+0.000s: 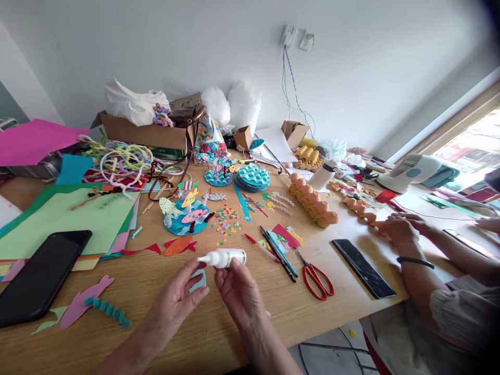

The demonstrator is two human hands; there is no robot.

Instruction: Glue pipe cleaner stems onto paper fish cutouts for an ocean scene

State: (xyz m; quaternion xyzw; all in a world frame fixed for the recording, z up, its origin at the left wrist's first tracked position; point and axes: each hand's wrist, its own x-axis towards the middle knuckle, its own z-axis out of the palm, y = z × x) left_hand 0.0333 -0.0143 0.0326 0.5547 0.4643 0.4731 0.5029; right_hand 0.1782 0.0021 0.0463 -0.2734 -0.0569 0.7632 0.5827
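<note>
My right hand (240, 291) is closed around a small white glue bottle (226, 258), held sideways above the table with its nozzle pointing left. My left hand (179, 291) is beside the nozzle, thumb and fingers apart, fingertips close to the tip; I cannot tell if they touch it. A light blue paper piece (198, 281) shows between its thumb and fingers, partly hidden. Behind lies an orange paper fish (179, 245). Farther back, paper fish stand on a blue scalloped disc (182, 225). At left, a coiled teal pipe cleaner (108, 311) overlaps a pink paper fish (84, 303).
Red-handled scissors (318, 281), pens (278, 255) and a dark phone (363, 268) lie to the right. A black phone (42, 276) is at left by stacked coloured paper (58, 219). An egg carton strip (312, 200) is farther back. Another person's hands (402, 229) work at right.
</note>
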